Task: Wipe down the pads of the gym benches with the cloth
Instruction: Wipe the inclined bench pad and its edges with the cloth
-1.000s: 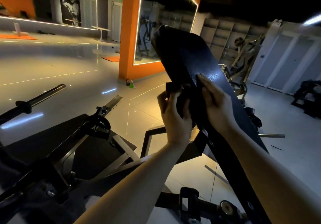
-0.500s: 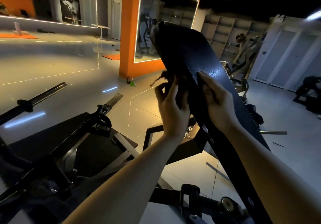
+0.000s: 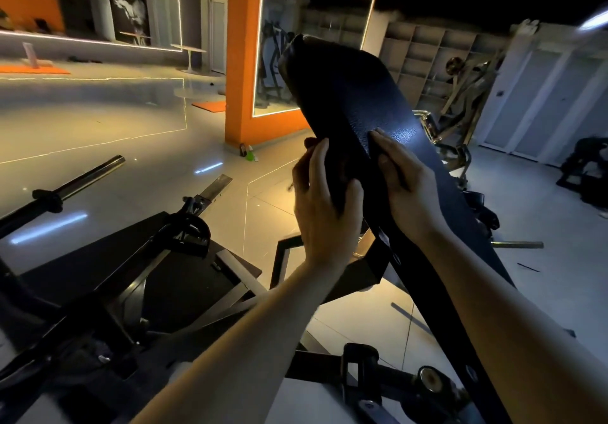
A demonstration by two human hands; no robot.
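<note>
Two hands are on the inclined black textured vinyl pad (image 3: 355,101) of the gym bench, which rises steeply away from the camera towards the orange pillar (image 3: 241,62). The left hand (image 3: 320,200) is at the pad's left edge, its grip curled, with the thumb wrapped round a dark cloth (image 3: 339,173) that it presses against the side of the pad; the cloth is nearly the same colour as the vinyl, so its outline is hard to trace. The right hand (image 3: 403,180) lies on the pad's top face with its fingers straight, its grip closed on nothing; it seems only to steady the pad.

Judging by this, the step in hand is wiping the side edge of this back pad, roughly halfway up its length. The upper part, up to the rounded top end, appears still to be covered. The next move probably calls for sliding the cloth along the edge towards that top end with firm pressure, the flat hand bracing the pad. Below, a black steel frame (image 3: 371,371) and a steel barbell (image 3: 65,190) stand over the glossy tiled floor (image 3: 98,127).
</note>
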